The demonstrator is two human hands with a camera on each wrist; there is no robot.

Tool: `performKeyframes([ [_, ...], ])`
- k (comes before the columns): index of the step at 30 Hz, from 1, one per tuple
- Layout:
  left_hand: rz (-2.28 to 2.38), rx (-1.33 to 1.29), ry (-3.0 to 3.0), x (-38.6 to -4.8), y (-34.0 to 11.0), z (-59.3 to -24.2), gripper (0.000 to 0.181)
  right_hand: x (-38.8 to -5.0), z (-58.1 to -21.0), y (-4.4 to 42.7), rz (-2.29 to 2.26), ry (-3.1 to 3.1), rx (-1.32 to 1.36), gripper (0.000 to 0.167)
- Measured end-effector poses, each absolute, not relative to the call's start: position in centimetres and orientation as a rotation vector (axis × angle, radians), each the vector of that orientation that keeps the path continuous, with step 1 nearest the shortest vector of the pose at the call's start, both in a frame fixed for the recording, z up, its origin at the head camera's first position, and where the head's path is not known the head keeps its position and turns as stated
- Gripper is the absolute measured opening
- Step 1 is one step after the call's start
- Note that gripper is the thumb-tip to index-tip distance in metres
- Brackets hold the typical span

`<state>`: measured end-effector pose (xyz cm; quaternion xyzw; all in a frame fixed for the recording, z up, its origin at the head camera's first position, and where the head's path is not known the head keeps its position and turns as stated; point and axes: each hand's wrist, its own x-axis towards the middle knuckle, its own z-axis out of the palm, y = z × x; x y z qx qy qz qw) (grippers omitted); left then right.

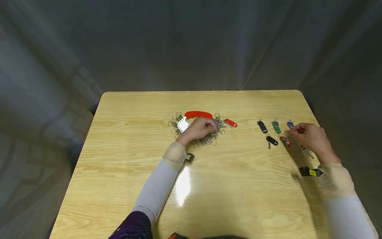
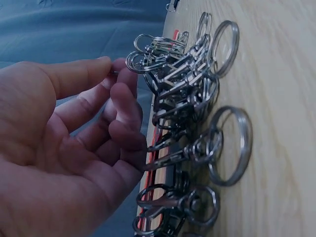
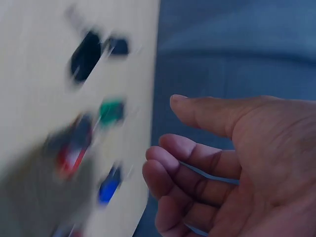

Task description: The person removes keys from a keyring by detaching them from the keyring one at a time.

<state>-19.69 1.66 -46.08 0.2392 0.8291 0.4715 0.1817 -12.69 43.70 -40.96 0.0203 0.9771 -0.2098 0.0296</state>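
Observation:
My left hand (image 1: 200, 128) is over a white plate (image 1: 182, 124) with a red handle (image 1: 198, 115), fringed by several metal snap hooks with split rings (image 2: 232, 148). In the left wrist view, its thumb and index finger pinch a thin metal piece (image 2: 114, 73), mostly hidden; the other fingers curl loosely beside the hooks. My right hand (image 1: 311, 138) hovers above the right side of the table, beside a blue key tag (image 1: 290, 124). Its fingers are loosely bent, thumb apart, with nothing visible between them in the right wrist view.
A red key tag (image 1: 231, 123) lies right of the plate. Near the right hand lie black (image 1: 262, 127) and green (image 1: 276, 127) tags, a second black tag (image 1: 272, 140), another red tag (image 1: 286, 141) and a key (image 1: 306, 152). Dark curtains (image 1: 191, 46) surround the wooden table (image 1: 125, 139).

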Motion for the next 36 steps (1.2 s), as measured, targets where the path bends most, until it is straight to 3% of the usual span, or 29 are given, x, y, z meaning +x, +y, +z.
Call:
performKeyframes([
  [10, 1.335, 0.572, 2.450, -20.0, 1.5, -46.1, 0.012, -17.4, -40.0, 34.9, -0.720, 2.861, -0.184, 0.033],
  [18, 1.524, 0.786, 2.391, -20.1, 1.2, -45.1, 0.015, -21.1, -42.4, 30.5, -0.686, 2.727, -0.347, 0.032],
  [27, 1.739, 0.835, 2.227, -19.0, 1.0, -42.9, 0.011, -23.4, -44.0, 27.1, -0.641, 2.721, -0.560, 0.037],
  [36, 1.883, 0.816, 2.021, -18.6, 0.7, -42.3, 0.016, -23.7, -44.7, 26.1, -0.634, 2.656, -0.581, 0.021],
])
